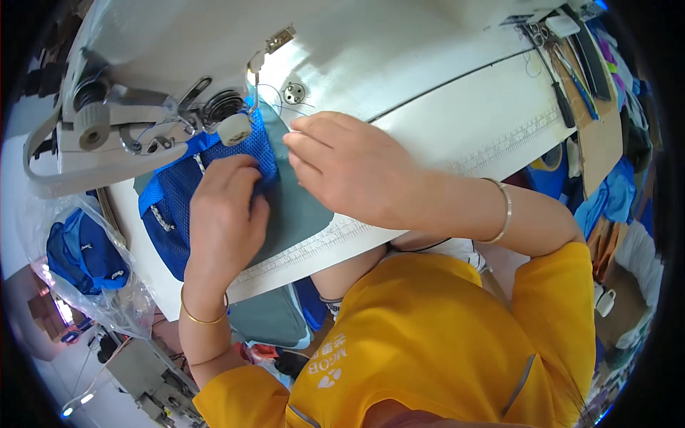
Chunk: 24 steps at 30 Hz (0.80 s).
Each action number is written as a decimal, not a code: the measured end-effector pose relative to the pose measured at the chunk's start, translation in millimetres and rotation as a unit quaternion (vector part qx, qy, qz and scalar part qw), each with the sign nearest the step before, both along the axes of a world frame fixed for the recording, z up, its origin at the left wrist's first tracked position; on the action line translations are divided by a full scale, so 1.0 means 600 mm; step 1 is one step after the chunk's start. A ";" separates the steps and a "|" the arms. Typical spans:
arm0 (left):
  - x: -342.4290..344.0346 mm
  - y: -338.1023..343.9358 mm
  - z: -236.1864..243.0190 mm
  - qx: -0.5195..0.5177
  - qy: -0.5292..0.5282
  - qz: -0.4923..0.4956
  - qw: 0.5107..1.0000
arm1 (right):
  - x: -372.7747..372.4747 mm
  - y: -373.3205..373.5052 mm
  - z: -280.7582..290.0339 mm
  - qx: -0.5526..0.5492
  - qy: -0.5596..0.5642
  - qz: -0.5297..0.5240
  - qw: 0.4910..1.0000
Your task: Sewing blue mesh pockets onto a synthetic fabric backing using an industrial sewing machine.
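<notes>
Blue mesh fabric (178,202) with white cord loops lies over a grey-green fabric panel (303,210) at the sewing machine (118,153). My left hand (228,207) is on the mesh, with fingers bent and gripping it; the thumb sits near the grey-green panel. My right hand (349,167) lies on the panel's right side, fingers stretched out together and the thumb hidden beneath. Bright blue trim (258,118) runs toward the needle area (255,78), behind the machine's round knob (234,130). Loose thread trails beside the needle.
Printed rulers (307,251) run along the white table's front edge. Screwdriver (563,103), scissors and other tools lie far right. At the left hangs a clear plastic bag (132,299) with blue pieces. Below the table is a grey-green panel with blue edging (267,319).
</notes>
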<state>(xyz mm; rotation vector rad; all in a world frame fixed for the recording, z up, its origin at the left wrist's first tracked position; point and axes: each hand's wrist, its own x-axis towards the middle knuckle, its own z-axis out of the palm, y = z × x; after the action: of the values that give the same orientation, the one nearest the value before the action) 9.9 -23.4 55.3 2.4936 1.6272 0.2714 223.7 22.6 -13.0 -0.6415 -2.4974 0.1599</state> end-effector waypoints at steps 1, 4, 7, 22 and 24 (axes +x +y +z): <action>-0.008 0.001 -0.003 0.008 -0.001 -0.006 1.000 | 0.014 -0.001 0.003 -0.009 0.013 -0.005 1.000; -0.057 0.009 -0.011 -0.076 -0.319 0.226 0.917 | 0.084 0.004 0.013 0.010 0.051 -0.060 0.997; -0.108 0.021 -0.025 -0.124 -0.429 0.305 0.841 | 0.172 0.017 0.020 0.059 0.052 -0.116 0.990; 0.004 0.016 0.012 -0.114 -0.144 0.090 0.979 | 0.443 0.017 0.054 0.144 -0.040 -0.447 0.882; 0.011 0.026 0.002 -0.085 -0.109 0.109 0.984 | 0.444 0.024 0.044 0.099 -0.042 -0.466 0.878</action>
<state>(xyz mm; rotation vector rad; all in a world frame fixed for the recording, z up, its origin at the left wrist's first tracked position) 16.3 -7.8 56.2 2.0827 1.7507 0.3985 489.8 36.7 13.5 -1.6788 -1.9634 -0.4836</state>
